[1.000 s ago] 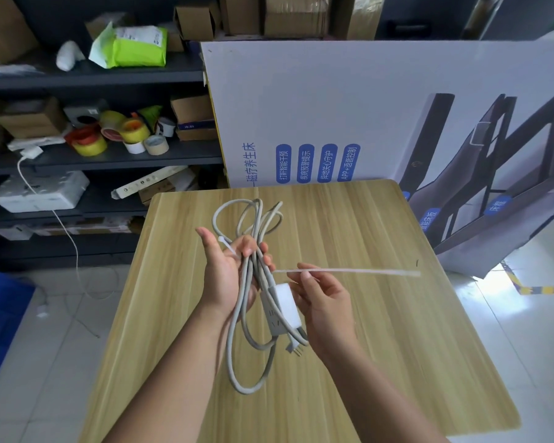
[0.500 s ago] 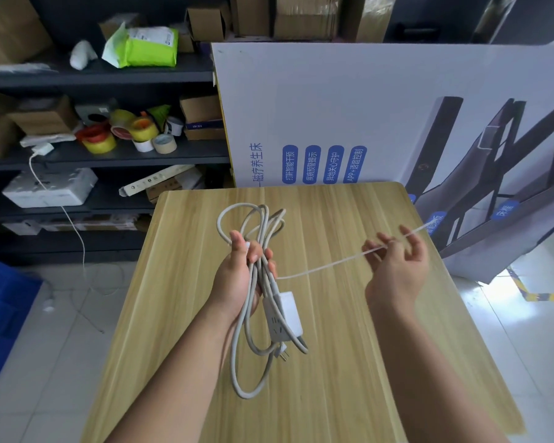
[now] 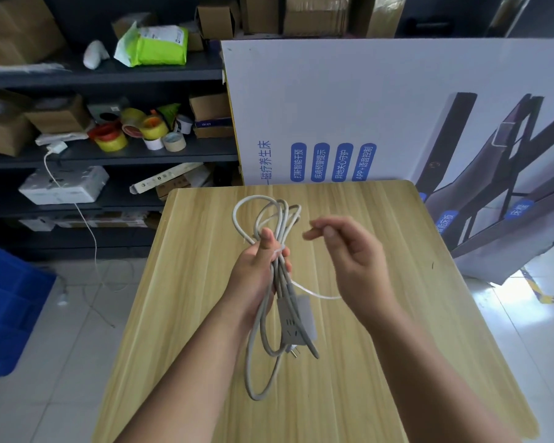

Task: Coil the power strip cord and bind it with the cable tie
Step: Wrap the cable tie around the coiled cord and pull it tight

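A: The coiled power strip cord (image 3: 271, 292) is gripped in the left hand (image 3: 259, 272) above the desk (image 3: 186, 282), the fist closed round the gathered strands.

B: And the cable tie (image 3: 314, 294) is seen looped round the bundle just under the thumb, its loose tail trailing from the bundle toward the right wrist.

A: The right hand (image 3: 354, 260) is held beside the bundle, fingers half curled, thumb and forefinger nearly pinched. Whether anything is held between them cannot be told; the tail appears to be free of it.

B: For this step, the tail would best be retaken close to the bundle and drawn straight away from the tie's head, while the strands are kept squeezed flat so no loop is left outside the band.

A: Agreed. The socket block (image 3: 296, 321) hangs below the grip, so the bundle should be held steady to stop it swinging.

B: The count: one cord, coiled in several loops, one socket block, one plug (image 3: 293, 350) below it, one tie, two hands.
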### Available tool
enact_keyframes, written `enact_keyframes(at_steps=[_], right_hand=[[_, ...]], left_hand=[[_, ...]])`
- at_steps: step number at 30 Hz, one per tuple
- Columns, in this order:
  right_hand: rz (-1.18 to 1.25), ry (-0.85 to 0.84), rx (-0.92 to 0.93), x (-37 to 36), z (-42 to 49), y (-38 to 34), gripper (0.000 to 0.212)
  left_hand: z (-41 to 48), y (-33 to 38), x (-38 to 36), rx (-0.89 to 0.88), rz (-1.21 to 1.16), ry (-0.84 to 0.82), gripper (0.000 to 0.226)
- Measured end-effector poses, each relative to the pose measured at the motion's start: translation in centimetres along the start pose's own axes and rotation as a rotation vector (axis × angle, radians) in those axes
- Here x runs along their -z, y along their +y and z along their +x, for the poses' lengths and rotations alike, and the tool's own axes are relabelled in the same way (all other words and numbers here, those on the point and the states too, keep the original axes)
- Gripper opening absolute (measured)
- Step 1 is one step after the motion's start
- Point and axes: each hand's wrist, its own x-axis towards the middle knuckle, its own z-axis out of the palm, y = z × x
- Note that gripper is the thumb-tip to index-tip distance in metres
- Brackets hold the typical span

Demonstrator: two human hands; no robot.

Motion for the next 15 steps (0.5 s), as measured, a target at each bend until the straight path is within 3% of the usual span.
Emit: enact_keyframes(at_steps=[3, 6, 15], right_hand=[[-0.024, -0.139, -0.048, -1.1, -0.7, -0.4, 0.029], [0.019, -0.170, -0.105, -1.4, -1.2, -1.0, 0.035], [0.130, -0.111, -0.159, -1.7, -1.4, -2.1, 0.027]], left_hand=[[-0.4, 0.2, -0.3, -0.011, 0.105, -0.042, 0.083], [-0.9, 0.7, -0.7, -0.018, 0.122, -0.068, 0.098], [-1.1, 1.8, -1.5, 0.022, 0.056, 0.002, 0.102]])
